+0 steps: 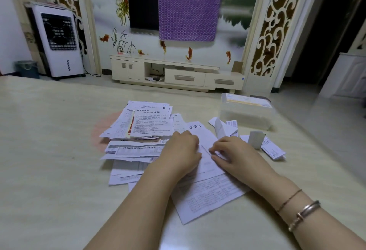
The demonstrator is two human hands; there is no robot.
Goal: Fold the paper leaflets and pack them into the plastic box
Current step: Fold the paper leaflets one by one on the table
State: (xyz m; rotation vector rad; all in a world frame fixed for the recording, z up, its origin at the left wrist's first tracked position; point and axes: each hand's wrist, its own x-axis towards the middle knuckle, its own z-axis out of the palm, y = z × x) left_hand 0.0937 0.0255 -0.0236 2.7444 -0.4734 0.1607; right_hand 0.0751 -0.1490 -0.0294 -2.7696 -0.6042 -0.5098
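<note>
A white printed leaflet [206,194] lies on the table in front of me, its far part under both hands. My left hand [181,152] rests on it with fingers curled, and my right hand [230,151] pinches a raised edge of the same sheet at its middle. A loose pile of unfolded leaflets [142,129] spreads to the left. The clear plastic box [246,111] stands at the far right with some paper inside. Folded leaflets [271,147] lie beside it.
The pale marbled table [49,150] stretches to both sides. More folded papers [223,127] sit between the worked sheet and the box. Beyond the table stand a TV cabinet [176,73] and a white air cooler [58,42].
</note>
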